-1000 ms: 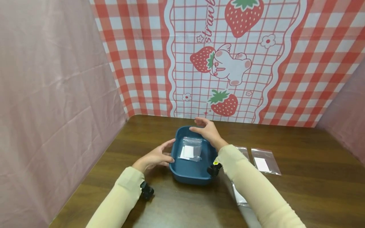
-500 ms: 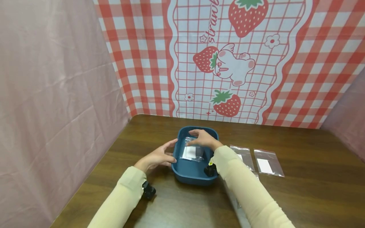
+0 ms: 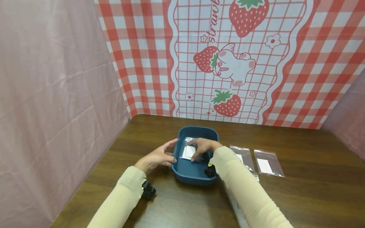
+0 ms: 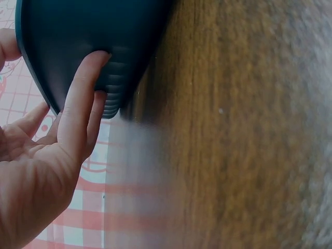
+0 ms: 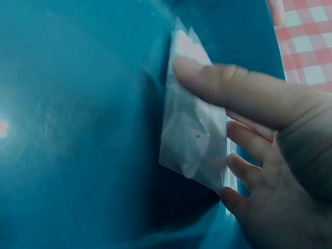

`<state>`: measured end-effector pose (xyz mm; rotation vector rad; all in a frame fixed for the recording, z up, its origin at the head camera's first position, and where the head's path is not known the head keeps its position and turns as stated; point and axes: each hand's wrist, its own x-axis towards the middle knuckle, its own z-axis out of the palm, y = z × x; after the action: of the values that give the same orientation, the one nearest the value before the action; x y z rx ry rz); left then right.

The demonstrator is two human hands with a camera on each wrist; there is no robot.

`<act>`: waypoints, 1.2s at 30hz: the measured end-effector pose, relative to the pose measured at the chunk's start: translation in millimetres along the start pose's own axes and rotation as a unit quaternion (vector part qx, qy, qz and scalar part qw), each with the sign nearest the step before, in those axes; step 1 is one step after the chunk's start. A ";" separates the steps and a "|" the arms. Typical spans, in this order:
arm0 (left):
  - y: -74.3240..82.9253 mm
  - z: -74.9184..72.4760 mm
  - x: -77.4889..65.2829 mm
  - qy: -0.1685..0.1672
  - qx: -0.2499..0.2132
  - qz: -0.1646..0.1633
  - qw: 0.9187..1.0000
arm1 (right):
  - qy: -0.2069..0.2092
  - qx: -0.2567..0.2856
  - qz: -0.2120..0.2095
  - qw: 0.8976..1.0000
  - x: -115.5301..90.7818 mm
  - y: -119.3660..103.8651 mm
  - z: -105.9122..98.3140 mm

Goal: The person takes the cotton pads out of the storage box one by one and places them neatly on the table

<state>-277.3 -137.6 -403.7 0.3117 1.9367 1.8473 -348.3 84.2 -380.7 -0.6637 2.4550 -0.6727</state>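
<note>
A blue plastic bin (image 3: 182, 173) sits on the table with small clear zip bags (image 3: 186, 153) inside, white rectangles showing through the plastic. My left hand (image 3: 156, 157) is at the bin's left side; in the left wrist view its fairly straight fingers (image 4: 72, 106) press on the outer wall, and fingertips touch the rim. Reaching inside, my right hand (image 3: 203, 146) holds the bags, thumb on the near side and fingers on the far side. The right wrist view shows the thumb (image 5: 244, 91) over the bags' face and other fingertips along one edge.
More zip bags with white inserts lie on the wooden table to the right, one zip bag (image 3: 268, 163) farthest out and another zip bag (image 3: 244, 154) partly behind the right sleeve. A strawberry-print checked cloth (image 3: 148, 63) hangs behind the table, a pink cloth (image 3: 57, 95) at left.
My right hand has come from above the bin's far rim down into the bin and onto the zip bags. The left hand stays against the bin's side.
</note>
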 end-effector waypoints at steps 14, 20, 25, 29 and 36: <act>1.7 2.4 -1.5 0.010 0.003 -0.004 1.000 | 0.047 -0.019 -0.035 0.998 -3.3 5.0 -3.5; 1.8 2.5 -0.4 0.006 0.006 -0.002 1.000 | 0.083 0.012 -0.036 0.996 -5.0 3.2 -6.5; 0.9 2.1 -0.8 0.003 0.004 -0.002 1.000 | 0.100 0.035 -0.042 0.993 -7.7 0.6 -9.1; -0.5 1.0 -1.0 0.004 0.003 0.001 1.000 | 0.111 0.038 -0.063 0.991 -11.0 -2.4 -11.8; -0.8 0.6 -2.5 0.006 -0.001 0.000 1.000 | 0.135 0.071 -0.085 0.985 -18.1 -8.5 -14.8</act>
<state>-274.7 -138.3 -404.1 0.3009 1.9433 1.8559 -340.6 92.8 -358.6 -0.7763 2.5804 -1.0555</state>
